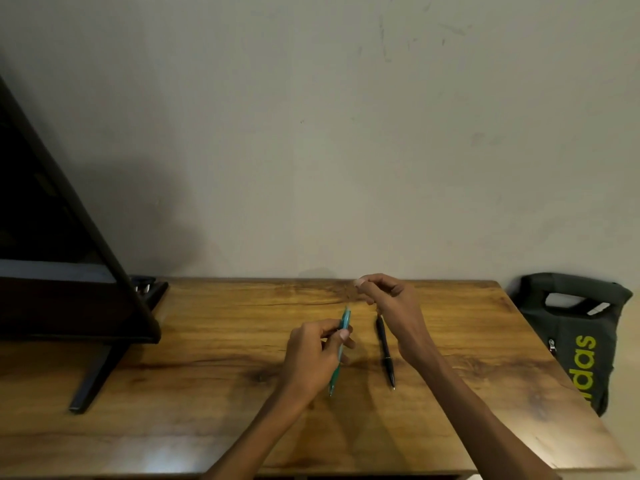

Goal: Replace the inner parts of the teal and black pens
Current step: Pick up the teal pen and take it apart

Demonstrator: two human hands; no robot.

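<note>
2 bare hands over a wooden worktop. Left hand, grip pinching the teal pen mid-barrel, tip toward the viewer. Right hand raised, fingertips pressed together; can't tell if holding anything. Black pen lies on worktop, just right of teal pen.

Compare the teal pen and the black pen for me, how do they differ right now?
The teal pen is gripped in the left hand; the black pen lies free on the wooden table, just beside the right hand. The teal pen's barrel is light and bright, the black pen's dark. Both look assembled, tips pointing toward the person.
</note>
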